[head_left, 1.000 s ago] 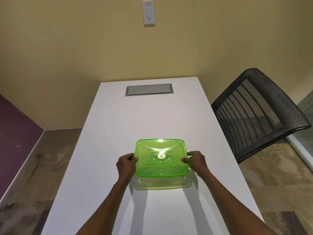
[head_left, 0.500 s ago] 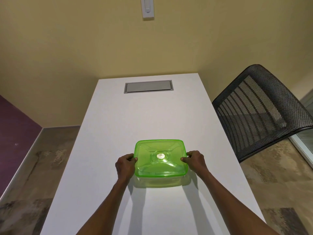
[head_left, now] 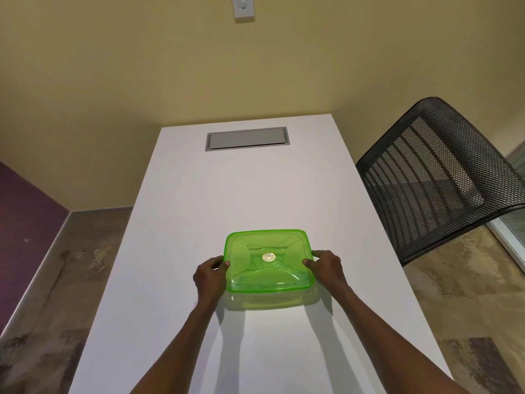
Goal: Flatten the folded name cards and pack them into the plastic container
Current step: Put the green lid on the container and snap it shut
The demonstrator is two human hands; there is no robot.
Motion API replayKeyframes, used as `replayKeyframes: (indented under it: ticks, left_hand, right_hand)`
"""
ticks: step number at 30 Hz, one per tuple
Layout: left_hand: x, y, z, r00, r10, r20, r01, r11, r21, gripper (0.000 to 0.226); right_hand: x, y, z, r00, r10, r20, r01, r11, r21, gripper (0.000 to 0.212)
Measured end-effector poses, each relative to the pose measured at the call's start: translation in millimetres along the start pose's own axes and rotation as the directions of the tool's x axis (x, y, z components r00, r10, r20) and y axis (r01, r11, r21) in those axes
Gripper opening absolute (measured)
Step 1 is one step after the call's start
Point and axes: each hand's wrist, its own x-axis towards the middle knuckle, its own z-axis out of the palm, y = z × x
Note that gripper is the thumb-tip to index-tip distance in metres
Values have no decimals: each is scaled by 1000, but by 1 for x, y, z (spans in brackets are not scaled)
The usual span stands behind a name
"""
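Note:
A square plastic container with a translucent green lid (head_left: 268,260) sits on the white table (head_left: 247,189), near its front half. A small round sticker marks the lid's centre. My left hand (head_left: 210,275) grips the container's left edge, thumb on the lid rim. My right hand (head_left: 326,268) grips the right edge in the same way. The clear base shows faintly below the lid. No name cards are visible; whatever is inside cannot be made out through the lid.
A grey cable hatch (head_left: 246,138) is set into the table's far end. A black mesh chair (head_left: 437,177) stands close to the table's right side. A yellow wall with a light switch (head_left: 243,7) lies beyond.
The container has come down a little and now sits lower against the table. Both hands keep their hold on its sides. The camera has tilted slightly.

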Motion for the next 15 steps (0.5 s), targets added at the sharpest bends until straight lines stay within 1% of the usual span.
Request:
replayKeyframes:
  ticks: [2,4,5,6,8,10,12,15]
  left_hand:
    - [-1,-2,-2,1000,1,-1,-1,1000,3,18]
    - [0,-7,-4,1000,-22,20,22,1000,6,11]
    - [0,-10,-6,998,-41,51,41,999,-4,8]
    - [-1,-13,-8,994,-66,92,69,997,-23,12]
    - [-3,-20,-13,973,-134,186,155,983,-100,18]
    - [-10,-25,-17,946,-193,263,247,949,-195,22]
    - [-16,-27,-20,918,-231,323,326,903,-280,15]
    - [-23,-29,-22,887,-263,379,406,835,-372,17]
  right_hand:
    - [2,2,-2,1000,-4,26,4,1000,1,51]
    - [4,4,-5,996,9,85,-9,1000,-4,56]
    - [3,5,-7,992,21,125,-20,1000,-8,61]
    - [2,6,-8,986,33,164,-33,999,0,68]
    - [-2,7,-11,971,61,232,-77,995,62,84]
    - [-7,8,-12,958,75,278,-99,992,75,93]
    - [-11,11,-9,959,52,280,-63,998,30,85]
    - [-17,12,-6,970,34,241,-38,999,12,64]
